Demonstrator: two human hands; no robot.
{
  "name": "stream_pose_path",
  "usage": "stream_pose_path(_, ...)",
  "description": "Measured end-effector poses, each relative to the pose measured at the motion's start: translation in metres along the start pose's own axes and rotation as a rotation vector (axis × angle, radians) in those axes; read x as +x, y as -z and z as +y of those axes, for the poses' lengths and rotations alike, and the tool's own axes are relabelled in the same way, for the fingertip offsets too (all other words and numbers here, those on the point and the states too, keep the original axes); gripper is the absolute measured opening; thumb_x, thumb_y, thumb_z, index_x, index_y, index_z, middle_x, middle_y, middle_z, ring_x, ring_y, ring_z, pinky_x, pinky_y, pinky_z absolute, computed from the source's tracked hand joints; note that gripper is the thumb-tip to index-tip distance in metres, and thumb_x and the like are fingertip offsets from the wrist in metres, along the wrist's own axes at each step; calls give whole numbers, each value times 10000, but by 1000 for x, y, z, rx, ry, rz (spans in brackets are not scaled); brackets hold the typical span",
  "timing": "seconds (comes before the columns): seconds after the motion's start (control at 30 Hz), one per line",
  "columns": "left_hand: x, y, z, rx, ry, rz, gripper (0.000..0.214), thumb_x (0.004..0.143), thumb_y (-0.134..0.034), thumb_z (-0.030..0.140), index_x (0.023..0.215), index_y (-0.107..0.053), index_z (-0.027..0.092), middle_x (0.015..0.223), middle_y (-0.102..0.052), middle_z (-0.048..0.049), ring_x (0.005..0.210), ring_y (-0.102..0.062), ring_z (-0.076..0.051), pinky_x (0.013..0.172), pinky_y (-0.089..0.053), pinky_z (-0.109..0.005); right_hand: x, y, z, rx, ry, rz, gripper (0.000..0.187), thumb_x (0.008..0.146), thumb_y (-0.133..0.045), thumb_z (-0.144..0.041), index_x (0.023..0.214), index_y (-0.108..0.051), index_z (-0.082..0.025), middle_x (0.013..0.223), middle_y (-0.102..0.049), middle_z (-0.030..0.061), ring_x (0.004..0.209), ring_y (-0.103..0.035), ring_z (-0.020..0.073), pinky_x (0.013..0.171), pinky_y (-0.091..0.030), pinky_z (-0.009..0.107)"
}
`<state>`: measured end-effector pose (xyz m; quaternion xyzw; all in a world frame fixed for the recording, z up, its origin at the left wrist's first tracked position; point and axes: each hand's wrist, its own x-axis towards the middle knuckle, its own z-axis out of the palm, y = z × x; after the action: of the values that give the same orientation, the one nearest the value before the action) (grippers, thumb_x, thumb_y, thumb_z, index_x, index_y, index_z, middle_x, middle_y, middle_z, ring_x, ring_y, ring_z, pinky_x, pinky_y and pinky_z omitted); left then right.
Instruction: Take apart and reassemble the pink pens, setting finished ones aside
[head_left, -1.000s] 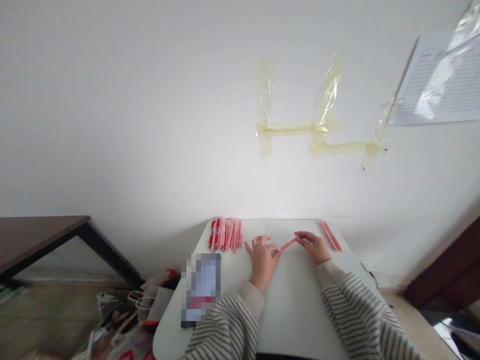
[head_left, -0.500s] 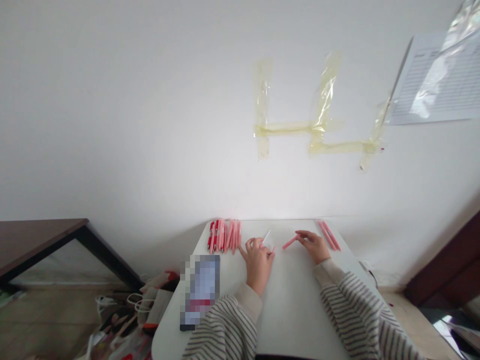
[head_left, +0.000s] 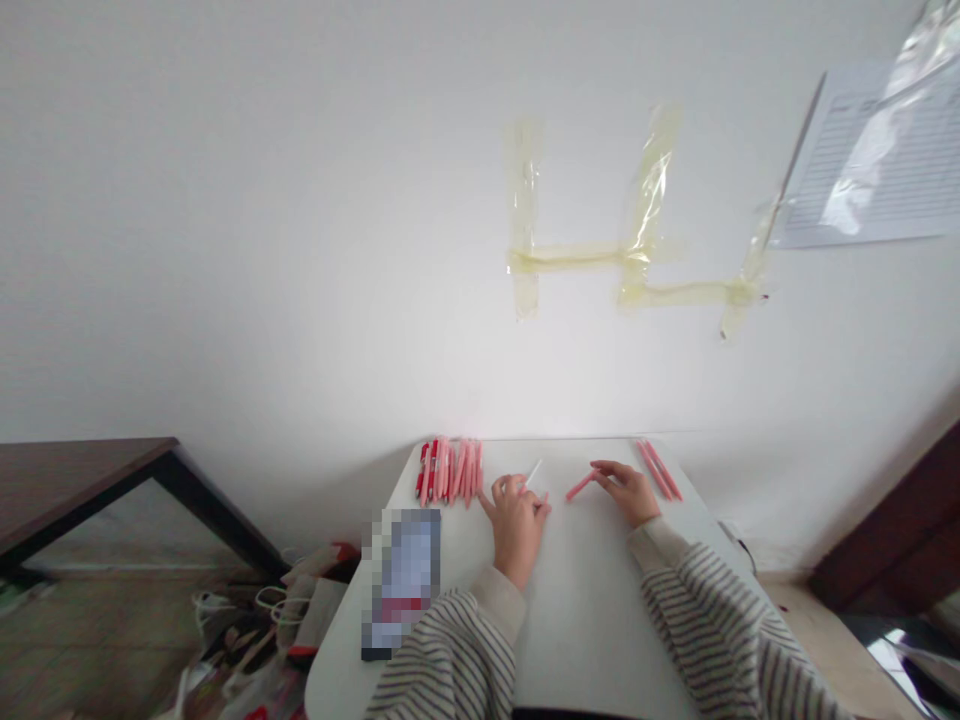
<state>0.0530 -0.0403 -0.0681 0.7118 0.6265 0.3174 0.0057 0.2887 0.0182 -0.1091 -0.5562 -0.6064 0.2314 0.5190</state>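
My left hand (head_left: 517,525) rests on the white table (head_left: 585,610), its fingers bent and closed around a thin whitish stick (head_left: 533,473) that looks like a pen refill. The stick's lower end is hidden by the fingers, and a bit of pink shows by the fingertips. To the right, my right hand (head_left: 628,492) pinches one end of a pink pen barrel (head_left: 579,487), which slants down to the left. Two pink pens (head_left: 660,471) lie side by side just beyond my right hand. Left of my left hand is a row of several pink and red pens (head_left: 450,472).
A phone-like device (head_left: 409,575), blurred out, lies at the table's left edge beside my left sleeve. Behind the table rises a white wall (head_left: 300,250) with yellowed tape. Bags and clutter (head_left: 262,640) fill the floor at left, below a dark brown table (head_left: 82,480).
Almost nothing differs. Both hands keep their places and their grips; the pink barrel in my right hand has shifted very slightly.
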Motion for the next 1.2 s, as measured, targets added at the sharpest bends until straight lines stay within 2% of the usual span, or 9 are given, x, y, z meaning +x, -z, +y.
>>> stream_pose_path(0.47, -2, -1, -1, -20, 17, 57, 113, 819, -768, 343, 766, -741, 246, 1210, -660, -42, 1241, -483, -288, 1137, -258, -641, 0, -2, 2, 9, -4, 5, 462, 778, -661, -623, 1016, -792, -249, 983, -796, 86, 982, -713, 292, 959, -526, 487)
stream_pose_path(0.73, -2, 3, 1, -41, 33, 41, 92, 794, -793, 313, 777, -730, 248, 1203, -658, -27, 1236, -496, -291, 1142, -247, -656, 1, -1, 4, 32, -13, -5, 460, 781, -664, -607, 1037, -788, -246, 999, -792, 87, 985, -707, 282, 965, -525, 475)
stream_pose_path(1.0, -6, 1, 4, -70, -12, 3, 148, 728, -843, 263, 840, -748, 282, 1211, -650, -24, 1250, -499, -288, 1175, -199, -703, -1, -1, -3, 51, -17, 12, 518, 764, -674, -640, 1079, -777, -242, 936, -783, 80, 942, -710, 270, 936, -543, 462)
stream_pose_path(1.2, -9, -7, 6, -104, -43, -33, 139, 737, -837, 270, 847, -762, 311, 1248, -642, -13, 1283, -484, -289, 1198, -113, -736, -2, -3, -7, 74, -15, -6, 499, 747, -687, -643, 1012, -773, -229, 913, -781, 82, 914, -718, 270, 922, -544, 470)
